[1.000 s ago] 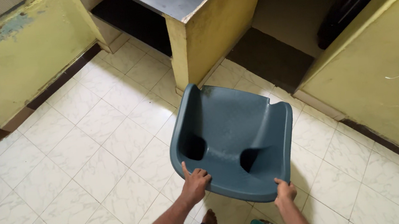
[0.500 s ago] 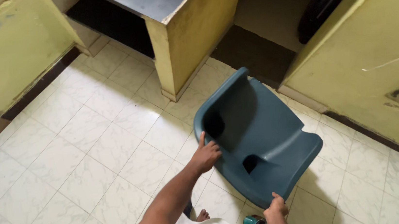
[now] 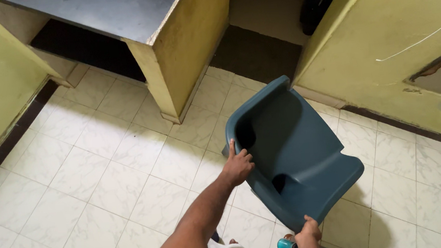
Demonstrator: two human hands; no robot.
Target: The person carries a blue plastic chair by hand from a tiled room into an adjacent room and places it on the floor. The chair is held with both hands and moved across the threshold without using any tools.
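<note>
A dark teal plastic chair (image 3: 298, 149) hangs tilted above the white tiled floor, its seat facing up and to the left, its back toward the doorway. My left hand (image 3: 238, 166) grips the chair's left rim beside an armrest opening. My right hand (image 3: 309, 230) holds the chair's lowest edge at the bottom of the view. A small teal cylindrical thing (image 3: 286, 247) shows just under my right hand; whether the hand holds it too is unclear.
A yellow concrete counter with a dark top (image 3: 129, 19) stands ahead on the left, with a dark recess under it. A yellow wall (image 3: 402, 52) runs along the right, and a dark doorway (image 3: 270, 22) opens between them. White marbled floor tiles (image 3: 91, 179) spread to the left.
The chair has swung from facing me squarely to a steep tilt, turning clockwise and shifting right toward the doorway. My view has moved forward and left hand has slid up the rim.
</note>
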